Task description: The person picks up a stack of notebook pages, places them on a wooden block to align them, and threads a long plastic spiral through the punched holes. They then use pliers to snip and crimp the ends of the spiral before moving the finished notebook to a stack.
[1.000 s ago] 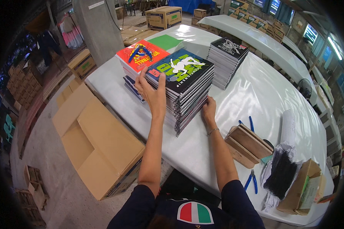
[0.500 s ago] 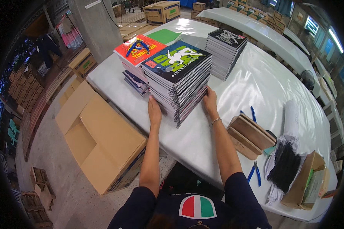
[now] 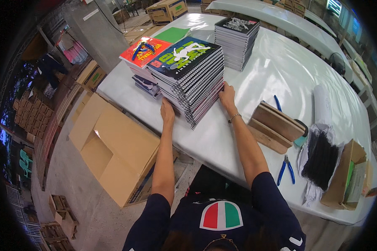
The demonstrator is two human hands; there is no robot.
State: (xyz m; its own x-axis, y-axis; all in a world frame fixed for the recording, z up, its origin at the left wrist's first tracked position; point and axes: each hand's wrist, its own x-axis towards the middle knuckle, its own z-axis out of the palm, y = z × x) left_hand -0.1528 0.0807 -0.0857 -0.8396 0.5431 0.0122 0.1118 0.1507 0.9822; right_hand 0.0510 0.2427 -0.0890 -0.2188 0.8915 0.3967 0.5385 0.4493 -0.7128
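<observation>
A tall stack of spiral notebooks (image 3: 197, 83) with a dark blue and green cover stands on the white-covered table, its wire bindings facing me. My left hand (image 3: 167, 112) presses against the low left side of this stack, fingers partly hidden behind it. On the opposite side my right hand (image 3: 227, 98) grips the stack near its bottom, with the fingertips out of sight. Beside it on the left is a shorter pile topped by a red-orange notebook (image 3: 134, 56), and blue-handled pliers (image 3: 144, 51) lie on top.
Another notebook stack (image 3: 236, 44) stands farther back. To the right are a wooden stand (image 3: 276, 125), blue-handled pliers (image 3: 286, 169), a bundle of black wire bindings (image 3: 320, 161) and a small open carton (image 3: 339, 188). A large cardboard box (image 3: 117, 146) sits left of the table.
The view has tilted, so the table appears higher in the picture. Both hands remain at the stack's sides, and its bound edges look somewhat more even.
</observation>
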